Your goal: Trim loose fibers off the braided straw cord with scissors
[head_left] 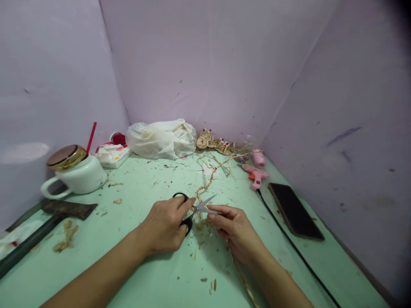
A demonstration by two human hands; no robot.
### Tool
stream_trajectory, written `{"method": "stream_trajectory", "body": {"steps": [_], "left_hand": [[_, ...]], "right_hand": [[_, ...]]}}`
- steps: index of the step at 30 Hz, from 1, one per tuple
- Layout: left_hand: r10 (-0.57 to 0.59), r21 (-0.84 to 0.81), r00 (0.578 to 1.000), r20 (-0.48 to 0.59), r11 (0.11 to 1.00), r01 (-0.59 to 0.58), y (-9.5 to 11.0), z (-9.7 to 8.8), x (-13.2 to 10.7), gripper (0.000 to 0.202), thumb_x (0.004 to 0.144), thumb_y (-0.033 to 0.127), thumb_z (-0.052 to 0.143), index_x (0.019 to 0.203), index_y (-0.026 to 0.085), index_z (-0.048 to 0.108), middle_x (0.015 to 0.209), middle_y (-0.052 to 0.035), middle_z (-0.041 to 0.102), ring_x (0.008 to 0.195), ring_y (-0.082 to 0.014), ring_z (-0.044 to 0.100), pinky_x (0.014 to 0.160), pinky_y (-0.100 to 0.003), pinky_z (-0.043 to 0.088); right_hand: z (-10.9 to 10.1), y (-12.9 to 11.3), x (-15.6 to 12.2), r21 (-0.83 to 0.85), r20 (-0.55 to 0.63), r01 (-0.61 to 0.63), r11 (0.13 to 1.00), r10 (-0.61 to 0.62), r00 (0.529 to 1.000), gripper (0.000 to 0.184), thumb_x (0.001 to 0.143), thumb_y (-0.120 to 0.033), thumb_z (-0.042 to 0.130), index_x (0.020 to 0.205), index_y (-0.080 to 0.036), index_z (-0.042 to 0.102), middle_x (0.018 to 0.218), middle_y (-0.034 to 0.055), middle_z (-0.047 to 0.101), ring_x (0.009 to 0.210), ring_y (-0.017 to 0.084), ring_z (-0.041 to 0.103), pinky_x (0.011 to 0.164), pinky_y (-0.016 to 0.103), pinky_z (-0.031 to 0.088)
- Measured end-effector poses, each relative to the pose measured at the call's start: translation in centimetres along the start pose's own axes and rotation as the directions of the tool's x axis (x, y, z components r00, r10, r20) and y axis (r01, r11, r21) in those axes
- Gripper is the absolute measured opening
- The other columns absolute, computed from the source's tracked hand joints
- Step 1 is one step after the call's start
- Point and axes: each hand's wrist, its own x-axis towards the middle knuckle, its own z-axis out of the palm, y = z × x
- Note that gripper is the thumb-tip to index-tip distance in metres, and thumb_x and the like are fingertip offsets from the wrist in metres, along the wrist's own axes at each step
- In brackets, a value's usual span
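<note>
In the middle of the table, my left hand (168, 224) grips black-handled scissors (198, 208), its fingers in the loops. The blades are spread apart and point right, toward my other hand. My right hand (233, 224) pinches a braided straw cord (205, 186) between thumb and fingers, close to the blades. From there the cord runs away toward the back of the table, and another length (239, 271) hangs below my right hand toward the front edge. Whether the blades touch the cord I cannot tell. Small straw scraps lie beneath both hands.
At left stand a white mug (81, 175) with a gold-rimmed lid and a hammer (69, 209). A white plastic bag (162, 139) and woven straw pieces (215, 143) lie at the back. A pink glue gun (255, 174), its black cord and a phone (296, 211) are at right.
</note>
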Motion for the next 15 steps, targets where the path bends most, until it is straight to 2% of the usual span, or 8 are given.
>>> {"method": "stream_trajectory", "body": {"steps": [7, 15], "left_hand": [[-0.009, 0.010, 0.994, 0.113, 1.000, 0.008, 0.54, -0.18, 0.05, 0.058, 0.066, 0.018, 0.044, 0.123, 0.016, 0.035, 0.092, -0.0093, 0.054, 0.080, -0.0235, 0.054, 0.064, -0.035, 0.045], [-0.042, 0.065, 0.984, 0.173, 0.997, 0.031, 0.85, -0.67, 0.30, 0.057, 0.066, 0.014, 0.043, 0.122, 0.017, 0.035, 0.087, -0.0081, 0.057, 0.076, -0.0220, 0.055, 0.059, -0.031, 0.042]], "right_hand": [[0.14, 0.10, -0.10, -0.043, 0.022, 0.034, 0.998, -0.034, 0.999, 0.022, 0.057, -0.023, 0.069, 0.077, -0.012, 0.069, 0.044, -0.0054, 0.042, 0.040, 0.005, 0.024, 0.041, 0.023, 0.013], [0.48, 0.46, -0.10, 0.094, 0.038, -0.011, 0.996, 0.007, 0.999, 0.022, 0.056, -0.023, 0.071, 0.075, -0.012, 0.068, 0.042, -0.0068, 0.037, 0.040, 0.004, 0.021, 0.041, 0.024, 0.011]]}}
